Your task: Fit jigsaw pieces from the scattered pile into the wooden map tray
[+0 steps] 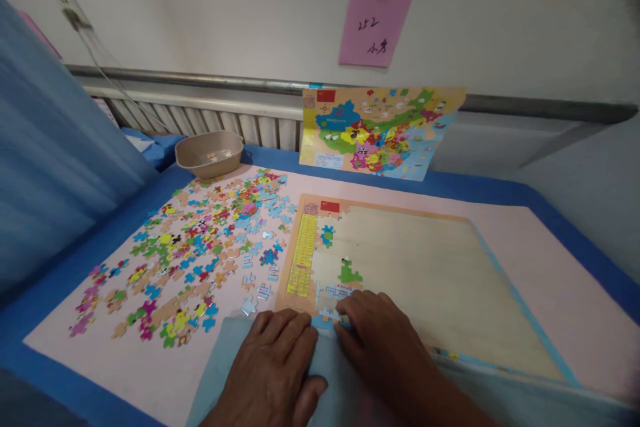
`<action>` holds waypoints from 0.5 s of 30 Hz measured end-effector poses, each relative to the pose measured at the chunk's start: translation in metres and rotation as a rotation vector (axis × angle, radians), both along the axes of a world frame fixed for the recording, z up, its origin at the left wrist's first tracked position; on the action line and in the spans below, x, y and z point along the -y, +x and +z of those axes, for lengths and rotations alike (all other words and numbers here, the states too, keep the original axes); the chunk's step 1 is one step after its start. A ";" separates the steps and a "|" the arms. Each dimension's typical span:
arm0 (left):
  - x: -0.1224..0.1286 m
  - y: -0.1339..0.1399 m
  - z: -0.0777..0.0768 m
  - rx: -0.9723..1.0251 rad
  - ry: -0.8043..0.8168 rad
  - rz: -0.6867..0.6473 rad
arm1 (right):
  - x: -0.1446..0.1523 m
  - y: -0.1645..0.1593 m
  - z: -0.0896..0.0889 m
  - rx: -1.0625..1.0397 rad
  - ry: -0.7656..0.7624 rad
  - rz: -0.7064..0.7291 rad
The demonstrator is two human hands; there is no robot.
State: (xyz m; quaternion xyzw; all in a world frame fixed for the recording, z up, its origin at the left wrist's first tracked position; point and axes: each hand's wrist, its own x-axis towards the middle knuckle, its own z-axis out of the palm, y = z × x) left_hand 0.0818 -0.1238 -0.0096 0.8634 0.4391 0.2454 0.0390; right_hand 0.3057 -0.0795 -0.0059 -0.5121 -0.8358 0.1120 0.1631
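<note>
A map jigsaw board (420, 267) lies at the near edge, its frame strips in place and much of the wooden base bare. My left hand (275, 360) lies flat across the frame's lower left corner, fingers stretched out, holding nothing. Bent over the lower left of the board, my right hand (380, 340) has its thumb and fingertips closed at a light blue puzzle piece (346, 319), partly hidden by the fingers. Beside the fingertips are light blue pieces with printed text (333, 295). A green piece (350, 272) and a blue-green piece (327, 235) lie further up the board.
Many loose puzzle pieces (200, 240) spread over the pink sheet (125, 380) on the left. A beige basin (193, 154) with a few pieces stands behind them. A printed reference map (380, 134) leans against the wall rail (225, 84). A blue curtain (60, 147) hangs at left.
</note>
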 end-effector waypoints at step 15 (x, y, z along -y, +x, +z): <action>0.002 0.000 -0.002 0.031 -0.041 0.004 | -0.002 -0.001 0.002 0.049 0.060 0.020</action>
